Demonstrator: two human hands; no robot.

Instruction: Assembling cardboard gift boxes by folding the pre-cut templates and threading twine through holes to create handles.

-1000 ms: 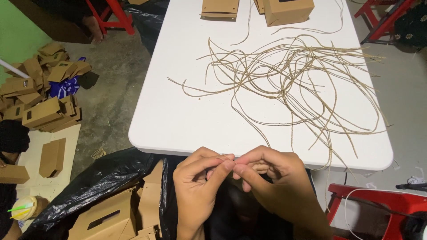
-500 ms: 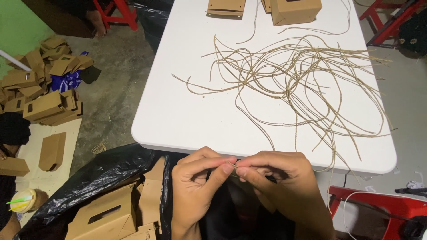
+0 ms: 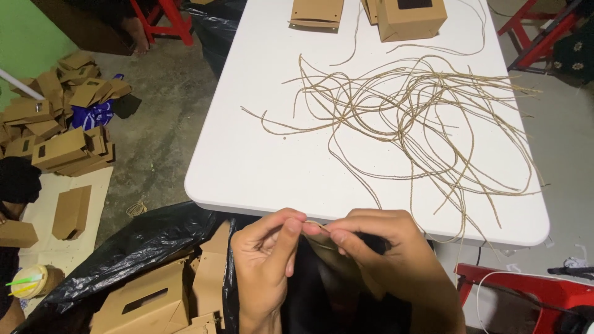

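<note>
My left hand [image 3: 267, 260] and my right hand [image 3: 385, 256] meet fingertip to fingertip just below the near edge of the white table [image 3: 260, 167]. Between thumbs and forefingers they pinch a short piece of tan twine [image 3: 317, 226]. Most of that piece is hidden by the fingers. A loose tangle of several long twine strands [image 3: 421, 117] lies spread over the middle and right of the table, beyond my hands.
Brown cardboard boxes [image 3: 408, 17] and a flat one [image 3: 317, 12] stand at the table's far end. A black plastic bag [image 3: 133, 253] with folded boxes [image 3: 145, 303] sits below left. More cardboard boxes [image 3: 59, 133] lie piled on the floor at left. Red stools [image 3: 532, 291] stand at right.
Both hands stay pinched together on the twine, with small finger shifts. The view has drifted slightly, so the table sits a little further right and up.
</note>
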